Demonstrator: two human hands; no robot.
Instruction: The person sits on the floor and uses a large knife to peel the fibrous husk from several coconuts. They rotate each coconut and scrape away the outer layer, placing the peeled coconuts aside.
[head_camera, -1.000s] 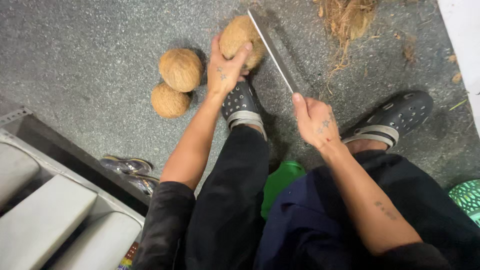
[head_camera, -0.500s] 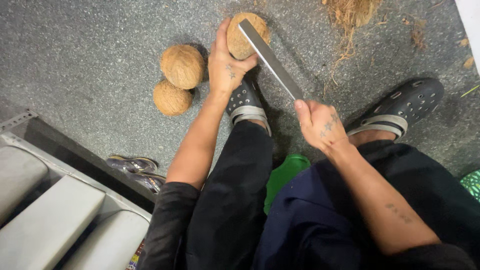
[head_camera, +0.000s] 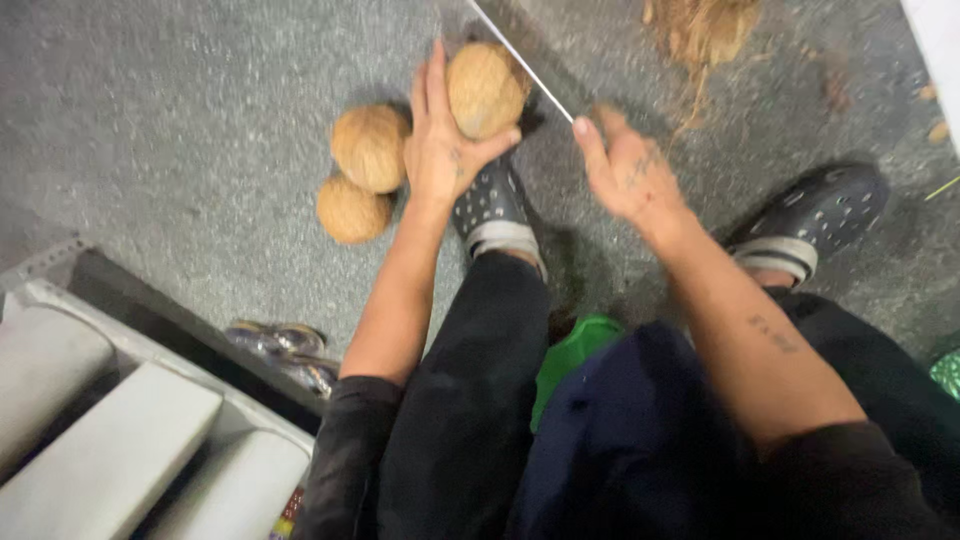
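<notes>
My left hand (head_camera: 443, 145) grips a husked brown coconut (head_camera: 487, 88) and holds it against the grey floor just beyond my left shoe (head_camera: 493, 212). My right hand (head_camera: 627, 170) is closed on the handle of a long knife (head_camera: 520, 62), whose thin blade runs up and left, its edge against the coconut's right side. Two more husked coconuts (head_camera: 370, 146) (head_camera: 351, 210) lie on the floor, just left of my left hand.
My right shoe (head_camera: 810, 220) rests on the floor at the right. A heap of coconut fibre (head_camera: 705, 28) lies at the top. A grey metal frame with pale slats (head_camera: 120, 420) fills the lower left. A green stool (head_camera: 575, 352) shows between my legs.
The knife has swung from resting flat across the coconut to an edge-on line at its right side. My right hand has risen slightly. The left hand keeps its hold.
</notes>
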